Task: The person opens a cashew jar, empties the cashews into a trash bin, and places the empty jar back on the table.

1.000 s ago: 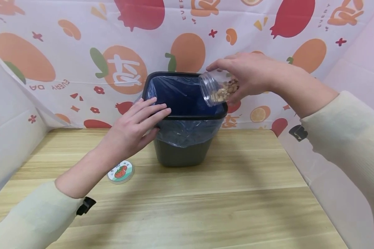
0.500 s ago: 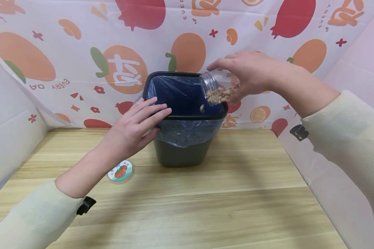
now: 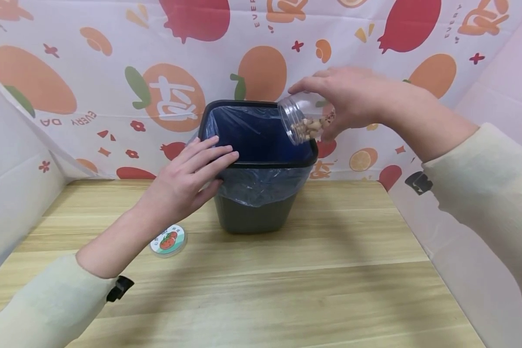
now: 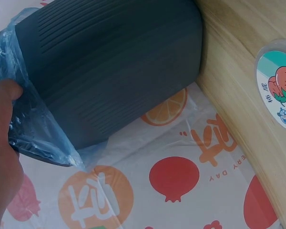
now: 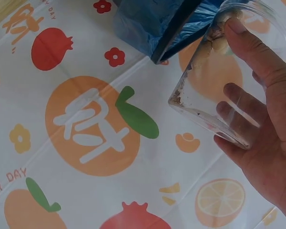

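Observation:
My right hand (image 3: pixel 350 99) grips a clear plastic jar (image 3: pixel 297 106) tipped sideways, its open mouth over the right part of a lined trash bin (image 3: pixel 254 212). Tan nut-like pieces (image 3: pixel 311 128) lie along the jar's lower side; their exact kind is unclear. In the right wrist view, thumb and fingers wrap the jar (image 5: pixel 200 90), with crumbs near its base. My left hand (image 3: pixel 191 174) holds the bin's near-left rim, fingers over the edge and thumb outside. The left wrist view shows that thumb (image 4: pixel 7 90) against the blue bag liner (image 4: pixel 38 124). The bin's bottom is hidden.
A round lid (image 3: pixel 169 240) with a tomato-like picture lies on the wooden table (image 3: pixel 261 290), left of the bin. Behind the bin hangs a fruit-print cloth (image 3: pixel 113 92), and pale sheets (image 3: pixel 496 159) close off the sides.
Pieces slid toward the jar's mouth and one fell into the bin half a second ago. Fewer now show in the jar, and my right hand has risen slightly. My left hand stays put.

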The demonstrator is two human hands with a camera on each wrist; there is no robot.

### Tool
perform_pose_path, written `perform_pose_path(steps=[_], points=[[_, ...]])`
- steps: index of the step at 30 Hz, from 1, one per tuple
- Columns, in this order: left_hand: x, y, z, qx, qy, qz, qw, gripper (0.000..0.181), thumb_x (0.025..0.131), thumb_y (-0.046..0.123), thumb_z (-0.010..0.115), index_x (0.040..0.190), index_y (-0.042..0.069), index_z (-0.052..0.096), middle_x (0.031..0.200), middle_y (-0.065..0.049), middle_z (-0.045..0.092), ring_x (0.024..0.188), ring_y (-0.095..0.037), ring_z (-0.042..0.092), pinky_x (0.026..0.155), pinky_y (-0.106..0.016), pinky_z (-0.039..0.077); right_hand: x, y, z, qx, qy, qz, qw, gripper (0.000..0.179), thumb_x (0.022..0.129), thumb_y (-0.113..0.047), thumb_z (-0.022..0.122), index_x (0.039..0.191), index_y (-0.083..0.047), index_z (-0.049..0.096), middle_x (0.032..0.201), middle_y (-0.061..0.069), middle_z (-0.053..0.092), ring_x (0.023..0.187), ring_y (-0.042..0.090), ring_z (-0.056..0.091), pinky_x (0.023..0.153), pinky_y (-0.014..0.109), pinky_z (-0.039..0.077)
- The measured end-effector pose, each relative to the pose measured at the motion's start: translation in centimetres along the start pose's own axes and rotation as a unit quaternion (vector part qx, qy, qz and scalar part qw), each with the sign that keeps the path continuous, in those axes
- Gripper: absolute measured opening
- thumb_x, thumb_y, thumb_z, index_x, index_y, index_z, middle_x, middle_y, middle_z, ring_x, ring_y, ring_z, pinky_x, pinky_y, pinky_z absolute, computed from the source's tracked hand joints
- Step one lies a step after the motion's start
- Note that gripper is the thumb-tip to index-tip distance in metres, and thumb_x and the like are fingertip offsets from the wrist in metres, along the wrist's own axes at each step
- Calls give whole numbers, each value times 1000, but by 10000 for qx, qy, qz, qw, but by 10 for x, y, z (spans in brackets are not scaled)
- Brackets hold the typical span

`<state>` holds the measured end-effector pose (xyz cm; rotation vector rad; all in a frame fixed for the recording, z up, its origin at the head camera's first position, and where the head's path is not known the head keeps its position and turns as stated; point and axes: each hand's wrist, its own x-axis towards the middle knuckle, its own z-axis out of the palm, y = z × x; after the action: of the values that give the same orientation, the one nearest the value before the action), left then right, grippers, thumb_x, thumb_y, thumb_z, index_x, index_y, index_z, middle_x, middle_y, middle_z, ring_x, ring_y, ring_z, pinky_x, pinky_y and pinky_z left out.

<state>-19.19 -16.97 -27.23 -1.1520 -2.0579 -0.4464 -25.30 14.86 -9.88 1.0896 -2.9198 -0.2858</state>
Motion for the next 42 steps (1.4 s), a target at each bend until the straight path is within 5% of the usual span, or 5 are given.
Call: perform_pose_path(steps=[42], points=[[0, 2, -1, -13, 14, -27, 10000, 73, 74, -5, 82, 141, 12, 57, 137, -14, 60, 139, -34, 45, 113, -58, 34, 1, -10, -9, -744, 402, -460, 9954, 102, 61, -28, 96, 149, -25, 44, 144, 15, 52, 126, 39, 45, 107, 62, 36]])
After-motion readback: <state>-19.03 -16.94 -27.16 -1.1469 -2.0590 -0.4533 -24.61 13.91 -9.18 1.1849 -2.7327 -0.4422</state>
